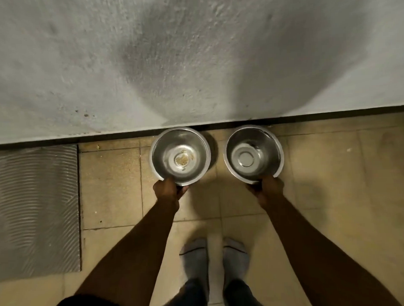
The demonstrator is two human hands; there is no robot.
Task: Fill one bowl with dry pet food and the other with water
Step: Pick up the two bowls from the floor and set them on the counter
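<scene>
Two steel bowls sit side by side at the foot of the rough grey wall (193, 61), a little apart, and we grip one in each hand. Our left hand (166, 188) clasps the near rim of the left bowl (180, 156), thumb on top and fingers curled under; its bottom carries a patch of brownish crumbs. Our right hand (267, 187) grasps the near rim of the right bowl (253, 153) the same way; that bowl looks bare inside. Whether the bowls rest on the beige tiled floor (110, 190) or hang just above it we cannot tell. Our socked feet (213, 255) stand below, and a grey ribbed mat (36, 211) lies at the left.
</scene>
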